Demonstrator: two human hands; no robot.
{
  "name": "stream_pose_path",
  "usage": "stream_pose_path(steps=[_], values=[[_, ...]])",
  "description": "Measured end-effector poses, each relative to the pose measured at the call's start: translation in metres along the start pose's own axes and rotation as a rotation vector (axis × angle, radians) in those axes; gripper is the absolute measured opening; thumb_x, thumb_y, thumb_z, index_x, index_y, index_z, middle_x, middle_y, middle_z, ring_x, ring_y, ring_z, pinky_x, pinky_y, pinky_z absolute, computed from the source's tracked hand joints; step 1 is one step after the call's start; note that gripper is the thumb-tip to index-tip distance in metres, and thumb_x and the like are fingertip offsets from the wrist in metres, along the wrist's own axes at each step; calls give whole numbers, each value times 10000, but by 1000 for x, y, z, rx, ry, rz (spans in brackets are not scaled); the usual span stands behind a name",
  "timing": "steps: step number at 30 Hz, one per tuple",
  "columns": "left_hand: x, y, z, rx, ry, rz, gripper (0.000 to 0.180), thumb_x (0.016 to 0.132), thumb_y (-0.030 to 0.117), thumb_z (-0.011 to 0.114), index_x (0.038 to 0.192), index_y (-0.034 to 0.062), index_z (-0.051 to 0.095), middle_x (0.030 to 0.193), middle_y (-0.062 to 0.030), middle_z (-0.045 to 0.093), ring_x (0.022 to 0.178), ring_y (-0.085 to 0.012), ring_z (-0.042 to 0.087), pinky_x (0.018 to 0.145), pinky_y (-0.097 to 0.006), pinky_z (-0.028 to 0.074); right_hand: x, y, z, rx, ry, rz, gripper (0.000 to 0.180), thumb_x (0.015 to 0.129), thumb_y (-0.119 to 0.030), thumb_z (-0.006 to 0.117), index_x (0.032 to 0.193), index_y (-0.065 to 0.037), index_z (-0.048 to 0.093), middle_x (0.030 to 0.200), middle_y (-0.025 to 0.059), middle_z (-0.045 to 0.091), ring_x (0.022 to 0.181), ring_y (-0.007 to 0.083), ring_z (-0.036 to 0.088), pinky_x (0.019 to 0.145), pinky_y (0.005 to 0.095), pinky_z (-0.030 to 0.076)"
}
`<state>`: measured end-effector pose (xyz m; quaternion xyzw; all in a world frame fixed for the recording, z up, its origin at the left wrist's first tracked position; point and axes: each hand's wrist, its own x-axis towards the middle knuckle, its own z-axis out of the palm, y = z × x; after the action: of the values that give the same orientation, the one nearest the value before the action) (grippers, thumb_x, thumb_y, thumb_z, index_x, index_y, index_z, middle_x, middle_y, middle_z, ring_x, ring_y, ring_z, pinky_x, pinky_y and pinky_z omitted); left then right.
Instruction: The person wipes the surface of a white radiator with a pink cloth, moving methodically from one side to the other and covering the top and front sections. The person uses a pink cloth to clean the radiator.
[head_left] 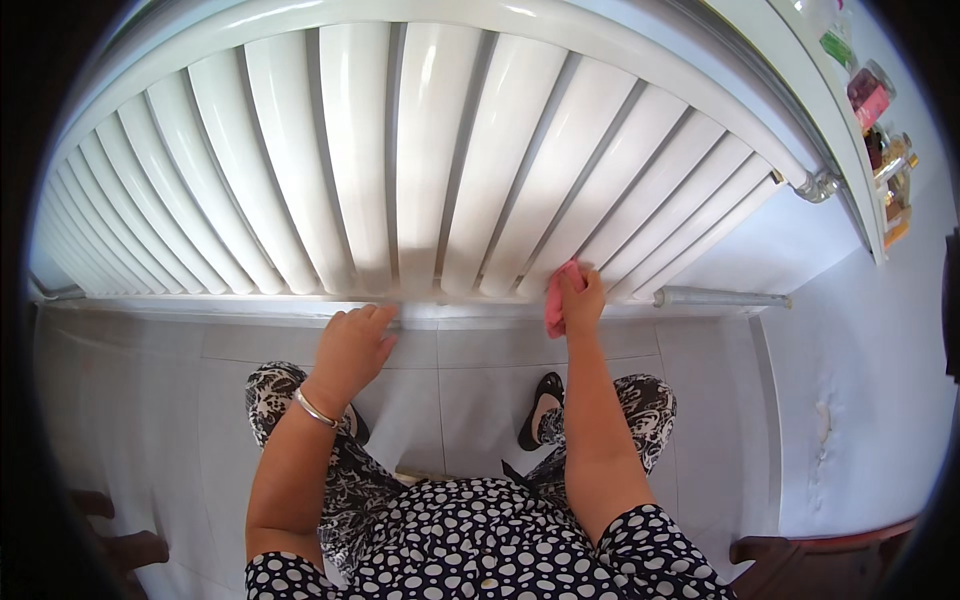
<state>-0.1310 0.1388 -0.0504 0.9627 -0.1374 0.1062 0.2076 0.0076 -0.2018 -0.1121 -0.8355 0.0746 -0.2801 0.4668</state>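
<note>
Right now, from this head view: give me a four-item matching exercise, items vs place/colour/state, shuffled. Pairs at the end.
Column 1
1. Cloth
2. Radiator
3. Bracelet
4. Shirt

Column 2
A. Around the left wrist
B. Dark with white dots
C. Pink, held in the right hand
D. White, with a row of tubes

Pairs: 1-C, 2-D, 3-A, 4-B
</note>
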Motion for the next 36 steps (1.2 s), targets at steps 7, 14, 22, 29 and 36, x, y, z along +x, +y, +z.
stream_pose_path(steps=[7,14,22,29,36], values=[[10,-3,3,59,-137,-85,365,803,161,661,1144,76,563,1003,-118,631,895,-323,599,791,-424,468,-29,51,19,-32,-61,217,323,737,-254,744,915,-19,613,861,163,663,792,297,635,740,385,495],[12,-7,4,28,-65,-80,358,799,153,663,1135,76,566,1029,-117,636,907,-324,605,796,-424,471,-32,56,18,-13,-77,285,338,746,-262,741,930,-17,598,877,145,652,804,268,616,740,366,488],[5,-16,11,44,28,-72,336,768,160,694,1079,88,591,943,-85,641,889,-280,621,774,-409,467,34,-51,-24,31,130,-143,308,768,-198,729,947,12,591,883,149,608,804,282,580,752,362,472],[0,-19,11,51,29,-64,345,769,153,691,1090,88,583,955,-90,639,895,-287,617,779,-416,468,110,-200,-86,-61,332,-692,289,760,-155,749,971,-11,615,928,124,579,843,259,585,729,343,486],[-1,-17,4,46,12,-82,375,778,142,679,1130,78,566,983,-111,636,894,-310,605,771,-420,469,99,-195,-77,-158,298,-842,331,719,-62,762,1029,-77,649,996,107,554,836,253,581,698,339,489]])
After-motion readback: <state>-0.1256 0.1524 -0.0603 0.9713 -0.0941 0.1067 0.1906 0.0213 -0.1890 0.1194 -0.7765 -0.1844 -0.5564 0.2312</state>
